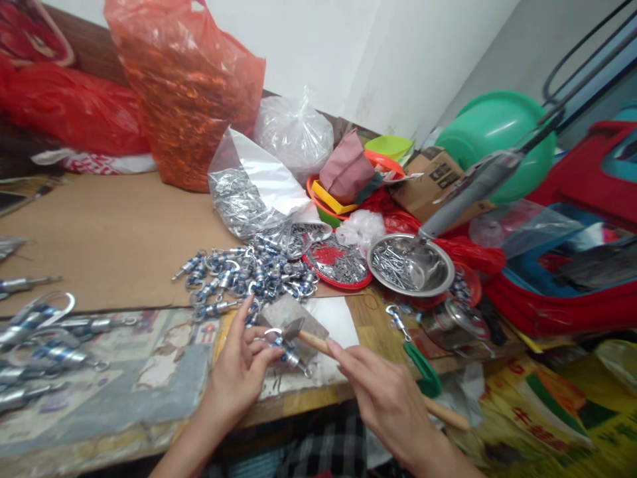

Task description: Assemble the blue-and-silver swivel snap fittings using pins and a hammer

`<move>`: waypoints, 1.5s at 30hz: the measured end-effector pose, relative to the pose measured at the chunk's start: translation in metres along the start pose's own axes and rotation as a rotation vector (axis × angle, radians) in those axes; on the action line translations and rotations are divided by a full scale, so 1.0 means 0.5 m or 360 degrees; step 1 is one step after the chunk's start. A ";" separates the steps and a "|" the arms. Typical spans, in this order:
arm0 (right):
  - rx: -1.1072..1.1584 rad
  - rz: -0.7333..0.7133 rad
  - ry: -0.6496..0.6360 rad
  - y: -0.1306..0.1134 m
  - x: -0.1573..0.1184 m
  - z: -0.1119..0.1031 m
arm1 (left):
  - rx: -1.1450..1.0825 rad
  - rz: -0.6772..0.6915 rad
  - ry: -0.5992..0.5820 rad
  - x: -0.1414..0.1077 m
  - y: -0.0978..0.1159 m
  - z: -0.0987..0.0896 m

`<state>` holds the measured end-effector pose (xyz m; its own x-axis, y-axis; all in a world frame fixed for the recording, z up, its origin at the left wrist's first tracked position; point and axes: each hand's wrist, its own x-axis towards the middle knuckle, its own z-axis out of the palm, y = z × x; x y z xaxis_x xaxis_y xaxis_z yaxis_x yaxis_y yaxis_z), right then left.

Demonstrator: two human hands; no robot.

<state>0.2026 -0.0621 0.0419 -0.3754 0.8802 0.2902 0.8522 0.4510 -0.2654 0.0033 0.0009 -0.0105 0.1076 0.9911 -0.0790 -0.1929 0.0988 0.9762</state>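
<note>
My left hand [242,366] pinches a small metal clasp [284,348] with blue bands against a grey stone block [292,320] at the table's front edge. My right hand [385,395] grips the wooden handle of a small hammer [304,332], whose metal head rests on the clasp. The handle's end sticks out past my wrist toward the lower right. A heap of the same blue-banded clasps [246,273] lies just beyond the block.
A steel bowl of pins [411,265], a red plate of small parts [338,261] and an open clear bag of metal pieces [249,192] sit behind. Orange and red bags stand at the back left. More clasps lie at the far left [34,332]. Green-handled tool [423,368] lies right.
</note>
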 end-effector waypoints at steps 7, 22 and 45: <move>0.0236 0.0287 0.0188 0.049 -0.042 0.033 | 0.0025 0.0000 0.0021 0.000 0.003 0.001; -0.0481 0.0438 -0.0164 0.245 0.262 0.044 | 0.0922 0.0672 -0.0118 0.022 0.024 -0.016; 0.1024 0.0126 0.0282 0.027 0.156 0.056 | 0.0895 0.0610 0.0021 0.010 0.033 -0.013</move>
<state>0.1744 0.0165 0.0351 -0.2083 0.9016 0.3792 0.4671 0.4323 -0.7713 -0.0056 0.0079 0.0037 0.1202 0.9482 0.2942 0.3217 -0.3176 0.8920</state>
